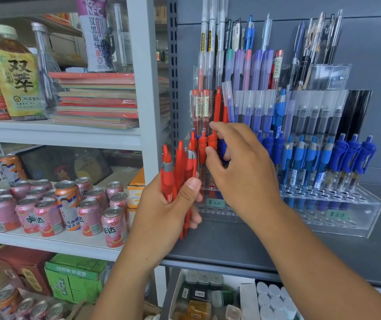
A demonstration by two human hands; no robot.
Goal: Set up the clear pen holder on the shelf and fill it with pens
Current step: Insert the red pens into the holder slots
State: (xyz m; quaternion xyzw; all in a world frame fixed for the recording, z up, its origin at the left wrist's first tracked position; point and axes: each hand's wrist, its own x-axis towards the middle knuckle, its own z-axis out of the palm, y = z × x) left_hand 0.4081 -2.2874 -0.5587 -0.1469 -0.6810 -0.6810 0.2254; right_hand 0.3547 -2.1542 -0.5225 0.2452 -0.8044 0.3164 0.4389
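The clear pen holder (367,211) stands on the grey shelf (231,245), its stepped acrylic tiers crowded, as we slot red pens into its end rows. Our right hand (238,167) pinches the ribbed top of one red pen (212,140) between thumb and forefinger, upright over the holes below the pinch, the other fingers loosely curled. Upright looks like the only way a barrel will drop through the drilled holes. Just beside that pinch, our left hand (168,204) is wrapped tight round a bundle of red pens (180,167), clips up, apparently kept close as a ready supply. On the pinch's other side stand ranks of blue pens (309,155), glossy plastic with moulded clips; above it, frosted caps (258,100) on slim barrels. The lowest row, under the wrist, shows empty holes and small green price labels (337,214). Beyond the left fist, pink drink cans (46,213) crowd a white rack (58,244).
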